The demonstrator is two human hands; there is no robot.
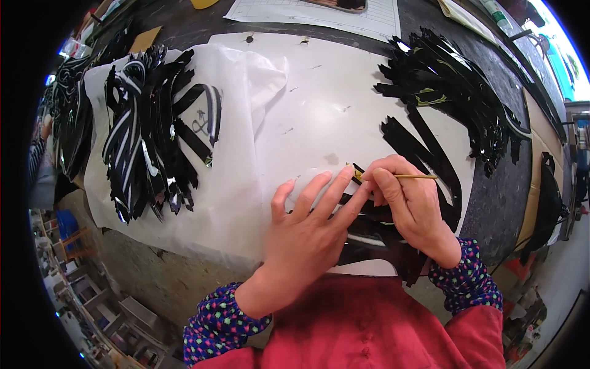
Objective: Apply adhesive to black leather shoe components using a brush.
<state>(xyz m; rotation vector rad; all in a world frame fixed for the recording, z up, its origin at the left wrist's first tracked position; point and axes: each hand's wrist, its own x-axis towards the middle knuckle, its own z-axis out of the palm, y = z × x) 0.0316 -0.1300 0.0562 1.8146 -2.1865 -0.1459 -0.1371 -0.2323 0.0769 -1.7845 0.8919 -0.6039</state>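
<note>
My left hand (310, 230) lies with its fingers spread over black strips at the near edge of a white board (322, 104). Its index fingertip meets the fingertips of my right hand (409, 200). That right hand is closed in a pinch on a thin yellowish-brown stick (419, 176), whose tail points right. A small yellow patch shows by the fingertips; I cannot tell whether it belongs to the stick or to a strip. Glossy black strips (362, 253) lie under and between both hands, partly hidden. Longer black strips (424, 144) reach up and right from there.
At the left, a bundle of black strips with white-grey bands (147, 135) rests on white sheeting (236, 184). Another heap of black strips (458, 86) sits at the far right. Paper with a grid (375, 18) lies at the back. Brown cardboard (533, 190) lines the right edge.
</note>
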